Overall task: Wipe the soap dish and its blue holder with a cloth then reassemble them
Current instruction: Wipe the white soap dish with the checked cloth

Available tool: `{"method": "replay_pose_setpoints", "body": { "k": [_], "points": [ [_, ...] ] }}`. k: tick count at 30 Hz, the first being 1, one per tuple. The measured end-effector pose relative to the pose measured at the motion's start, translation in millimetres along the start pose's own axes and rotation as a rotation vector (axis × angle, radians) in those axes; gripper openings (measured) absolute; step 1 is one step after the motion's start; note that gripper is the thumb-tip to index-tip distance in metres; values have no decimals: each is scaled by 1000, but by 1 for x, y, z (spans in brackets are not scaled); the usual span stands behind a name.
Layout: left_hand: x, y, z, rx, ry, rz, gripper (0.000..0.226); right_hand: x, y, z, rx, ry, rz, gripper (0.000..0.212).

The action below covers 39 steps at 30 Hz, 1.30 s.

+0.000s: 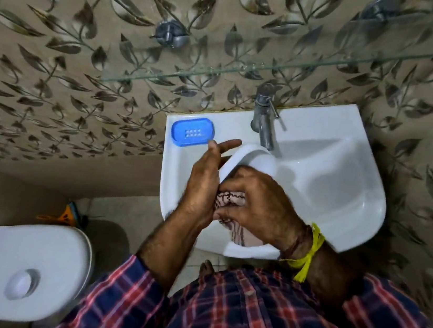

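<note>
Over white ceramic basin (341, 208): left hand (204, 184) cradling rigid white plastic soap dish (254, 159) (likely light, slippery; best held by rim), fingers straight; right hand (256, 205) clutching soft checked cloth (232, 201); perforated blue plastic holder (192, 131) on basin's back-left ledge.

Back ledge, left: blue holder (192, 131) fills the corner of the sink (341, 208); bare rim just beside it.
Back ledge, middle: tap (265, 120) stands upright, spout over the basin (blocks a straight sweep along the ledge).
Overhead: glass shelf (249, 70) juts from the wall above the tap.
Basin, right half: open.
Basin, left and front: taken up by left hand (204, 184), right hand (256, 207), white dish (254, 159) and cloth (232, 201).
</note>
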<state>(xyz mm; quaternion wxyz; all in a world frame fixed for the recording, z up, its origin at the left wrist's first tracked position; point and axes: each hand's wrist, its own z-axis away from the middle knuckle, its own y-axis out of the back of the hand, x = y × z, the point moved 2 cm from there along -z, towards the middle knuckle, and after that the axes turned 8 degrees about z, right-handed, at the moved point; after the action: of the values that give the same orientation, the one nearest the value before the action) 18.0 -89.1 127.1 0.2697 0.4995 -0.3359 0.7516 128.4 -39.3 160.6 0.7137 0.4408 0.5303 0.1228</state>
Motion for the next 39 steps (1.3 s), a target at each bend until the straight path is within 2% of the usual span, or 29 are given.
{"method": "replay_pose_setpoints", "body": {
  "k": [3,5,8,13,15,17,19,21,22,24,26,28,31,32,35,37,39],
  "points": [
    [0,-1,-1,-19,155,108,74,4,4,-4,-46,21,85,44],
    [5,-3,-5,-49,210,133,82,3,6,-5,-26,43,230,35],
    [11,-6,-11,-139,218,122,90,-1,10,-7,99,79,335,24],
    [22,-3,-10,-148,244,28,97,0,15,-11,179,157,409,19],
    [27,0,-5,-251,166,-102,83,3,25,-11,170,197,322,16],
    [43,3,1,-396,-107,-290,56,7,38,-14,78,267,80,14],
    [57,10,0,-557,-330,-456,59,14,52,-17,-56,312,-138,18],
    [71,17,-4,-676,-417,-612,71,21,66,-18,-207,316,-294,20],
    [78,19,-7,-691,-445,-696,72,25,72,-18,-279,318,-360,21],
    [89,21,-11,-710,-431,-742,55,30,79,-18,-374,317,-424,19],
    [88,20,-12,-732,-388,-776,45,37,82,-20,-407,289,-406,18],
    [80,24,-13,-695,-373,-806,45,44,87,-20,-397,195,-399,19],
    [70,35,-13,-597,-310,-635,32,50,96,-16,-202,35,-386,27],
    [67,39,-11,-563,-275,-515,26,48,96,-14,-69,2,-303,30],
    [47,41,-4,-340,-234,-219,31,34,80,-1,456,-84,-61,35],
    [35,34,0,-227,-249,-211,27,18,62,6,653,-104,-41,36],
    [31,24,6,-230,-289,-291,30,7,48,7,711,-98,-56,38]
  ]
}}
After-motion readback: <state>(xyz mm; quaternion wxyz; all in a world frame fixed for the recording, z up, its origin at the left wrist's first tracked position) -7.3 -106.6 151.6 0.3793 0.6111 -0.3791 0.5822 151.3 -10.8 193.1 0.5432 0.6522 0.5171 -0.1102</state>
